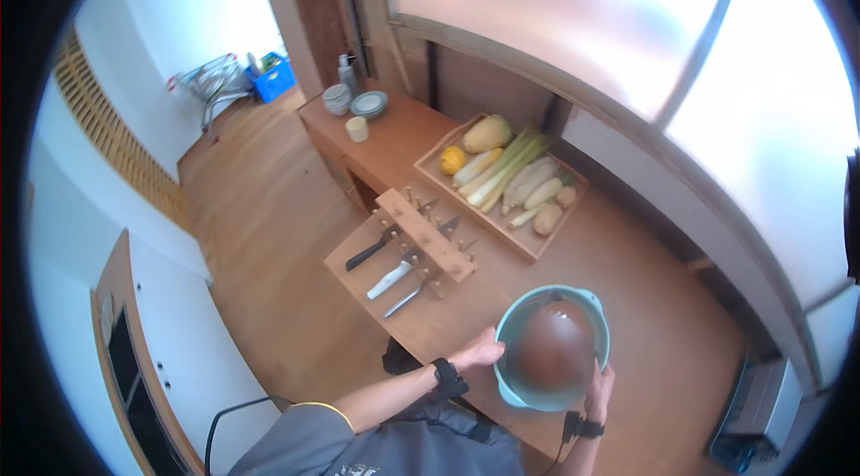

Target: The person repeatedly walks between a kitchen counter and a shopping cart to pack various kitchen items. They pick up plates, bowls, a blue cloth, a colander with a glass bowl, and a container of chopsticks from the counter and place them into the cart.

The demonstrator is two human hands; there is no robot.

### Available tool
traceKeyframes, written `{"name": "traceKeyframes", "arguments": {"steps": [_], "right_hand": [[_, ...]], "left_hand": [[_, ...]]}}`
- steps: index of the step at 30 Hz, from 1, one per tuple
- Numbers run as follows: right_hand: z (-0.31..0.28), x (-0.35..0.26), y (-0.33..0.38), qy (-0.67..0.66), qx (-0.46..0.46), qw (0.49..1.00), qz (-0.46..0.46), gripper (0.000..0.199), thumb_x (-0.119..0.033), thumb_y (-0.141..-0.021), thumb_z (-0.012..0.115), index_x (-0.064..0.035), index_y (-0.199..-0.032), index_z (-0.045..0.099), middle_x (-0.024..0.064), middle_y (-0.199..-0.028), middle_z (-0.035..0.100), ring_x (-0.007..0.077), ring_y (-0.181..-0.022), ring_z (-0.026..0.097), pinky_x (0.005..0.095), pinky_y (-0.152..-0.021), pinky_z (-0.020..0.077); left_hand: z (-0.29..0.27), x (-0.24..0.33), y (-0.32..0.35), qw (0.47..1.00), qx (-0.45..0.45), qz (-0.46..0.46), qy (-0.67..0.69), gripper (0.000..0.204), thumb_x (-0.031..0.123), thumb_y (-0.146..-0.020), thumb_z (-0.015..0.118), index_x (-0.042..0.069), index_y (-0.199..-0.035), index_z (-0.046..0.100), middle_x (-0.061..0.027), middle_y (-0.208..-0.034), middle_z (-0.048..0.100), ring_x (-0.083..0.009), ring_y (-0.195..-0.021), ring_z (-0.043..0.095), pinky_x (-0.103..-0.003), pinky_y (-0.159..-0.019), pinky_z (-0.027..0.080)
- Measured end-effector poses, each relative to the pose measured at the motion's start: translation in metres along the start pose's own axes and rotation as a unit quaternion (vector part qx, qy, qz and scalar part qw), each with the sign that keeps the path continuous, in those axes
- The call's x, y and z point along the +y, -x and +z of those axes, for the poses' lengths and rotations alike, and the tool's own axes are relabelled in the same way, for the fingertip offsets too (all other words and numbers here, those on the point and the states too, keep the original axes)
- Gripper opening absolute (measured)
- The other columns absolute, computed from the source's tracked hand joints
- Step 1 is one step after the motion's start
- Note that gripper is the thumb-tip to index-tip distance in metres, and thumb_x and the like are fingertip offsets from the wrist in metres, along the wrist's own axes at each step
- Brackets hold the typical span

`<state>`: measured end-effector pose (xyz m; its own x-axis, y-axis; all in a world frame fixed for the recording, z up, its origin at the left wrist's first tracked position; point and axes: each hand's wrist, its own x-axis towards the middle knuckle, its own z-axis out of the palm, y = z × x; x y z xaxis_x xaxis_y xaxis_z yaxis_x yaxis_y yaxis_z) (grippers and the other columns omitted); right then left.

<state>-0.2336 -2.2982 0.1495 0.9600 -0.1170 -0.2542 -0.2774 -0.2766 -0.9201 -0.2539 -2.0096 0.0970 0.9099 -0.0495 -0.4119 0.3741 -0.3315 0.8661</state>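
Your left hand point(485, 350) and right hand point(599, 393) grip the turquoise colander point(517, 325), fingertips partly hidden — between them, the brown shape point(554, 346) inside is blurred.

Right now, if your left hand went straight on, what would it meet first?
The colander: the left hand holds its left side, so that wall would likely come first, though depth is unclear.

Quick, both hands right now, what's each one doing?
Left hand: closed on the left rim of the teal bowl.
Right hand: closed on the bowl's right side; its fingers are partly hidden.
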Motion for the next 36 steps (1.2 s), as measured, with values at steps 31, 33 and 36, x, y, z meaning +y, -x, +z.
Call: {"name": "traceKeyframes", "arguments": {"steps": [31,33,36], "right_hand": [[0.481,-0.259,0.162,0.162,-0.31,0.917,-0.192,0.025,-0.013,-0.088,0.051,0.0059,-0.103,0.061,0.0127,-0.084,0.065,0.0165,-0.077,0.058,0.0327,-0.07,0.0459],[0.532,-0.275,0.181,0.183,-0.336,0.909,-0.167,0.025,-0.011,-0.088,0.052,0.0057,-0.105,0.06,0.0135,-0.087,0.066,0.0179,-0.08,0.059,0.0329,-0.073,0.0458],[0.601,-0.262,0.176,0.182,-0.354,0.899,-0.185,0.023,-0.009,-0.088,0.052,0.0046,-0.104,0.062,0.0158,-0.088,0.067,0.0222,-0.082,0.063,0.0352,-0.073,0.0467]], "left_hand": [[-0.433,-0.09,0.341,0.929,0.334,-0.019,0.155,0.048,0.009,-0.078,0.049,-0.004,-0.124,0.04,-0.0308,-0.11,0.055,-0.0447,-0.105,0.054,-0.046,-0.088,0.043],[-0.469,-0.119,0.354,0.92,0.359,0.007,0.159,0.047,0.008,-0.078,0.049,-0.004,-0.123,0.041,-0.0303,-0.111,0.055,-0.0448,-0.104,0.054,-0.046,-0.088,0.043],[-0.518,-0.142,0.367,0.911,0.377,0.014,0.168,0.049,0.008,-0.078,0.049,-0.004,-0.125,0.041,-0.0298,-0.11,0.056,-0.0437,-0.105,0.054,-0.043,-0.09,0.043]]}}
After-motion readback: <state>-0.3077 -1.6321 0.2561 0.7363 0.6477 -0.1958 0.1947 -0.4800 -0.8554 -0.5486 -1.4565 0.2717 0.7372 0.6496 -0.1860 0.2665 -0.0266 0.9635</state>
